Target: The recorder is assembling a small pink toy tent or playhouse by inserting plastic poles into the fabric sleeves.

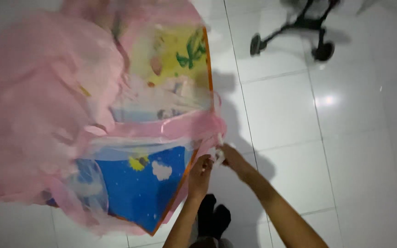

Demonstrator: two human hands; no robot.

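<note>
Head camera: both my hands on the pink net

Head camera looks down at a pink mesh net (37, 110), puffy and blurry, lying over a picture play mat (148, 183) on the white tile floor (299, 119). The mat has a blue part with a cloud and a yellow part with a green shape. My left hand (201, 174) and my right hand (233, 158) meet at the net's edge, just beside the mat's orange rim. The fingers of both hands are closed, pinching a small white bit (217, 151) of the net. My dark feet (212, 218) are below. A black wheeled frame (299, 32) stands far off.
</note>
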